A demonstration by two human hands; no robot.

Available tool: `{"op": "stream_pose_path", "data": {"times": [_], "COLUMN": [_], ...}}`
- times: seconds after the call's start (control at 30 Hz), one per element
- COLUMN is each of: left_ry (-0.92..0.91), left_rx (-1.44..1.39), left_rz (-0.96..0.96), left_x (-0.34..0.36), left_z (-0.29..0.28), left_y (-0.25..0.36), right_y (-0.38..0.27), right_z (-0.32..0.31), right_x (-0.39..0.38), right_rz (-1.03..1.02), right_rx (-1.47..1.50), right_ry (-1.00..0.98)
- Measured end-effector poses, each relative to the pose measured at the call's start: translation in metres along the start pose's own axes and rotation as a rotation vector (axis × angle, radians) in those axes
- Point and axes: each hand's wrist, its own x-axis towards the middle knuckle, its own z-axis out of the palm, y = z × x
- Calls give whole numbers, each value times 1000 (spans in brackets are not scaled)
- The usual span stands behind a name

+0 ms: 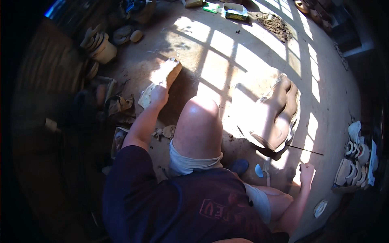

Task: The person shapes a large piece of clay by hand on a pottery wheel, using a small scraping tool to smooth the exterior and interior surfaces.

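I see left hand [159,94] closed around a pale flat clay slab [164,79], lifting its edge; right hand [306,172] fisted, propping on the dusty concrete floor [227,52] for balance.

Sunlit dusty floor [227,52], window-grid shadows

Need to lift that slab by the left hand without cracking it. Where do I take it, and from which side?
Probably by the long edges near the middle of the slab, coming from the near end where the left hand rests. It lies flat on the floor, narrow and long, with its far end in sunlight.
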Motion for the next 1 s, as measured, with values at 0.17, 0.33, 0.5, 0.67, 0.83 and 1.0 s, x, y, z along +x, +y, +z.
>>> {"op": "stream_pose_path", "data": {"times": [0.17,0.33,0.5,0.67,0.83,1.0], "left_ry": [-123,-267,-411,-202,-724,-788], "left_rx": [-74,-163,-165,-509,-678,-687], "left_rz": [-38,14,139,95,274,453], "left_x": [-12,-40,-20,104,113,54], "left_z": [57,104,77,-45,-211,-140], "left_y": [22,69,101,94,284,350], "right_y": [-22,-27,-90,-122,-106,-114], "right_z": [15,31,34,89,144,172], "right_x": [-1,24,24,58,86,94], "right_rz": [-127,-192,86,-32,156,105], "right_rx": [94,159,551,1019,1372,949], "right_ry": [105,144,-94,-76,-211,113]}}
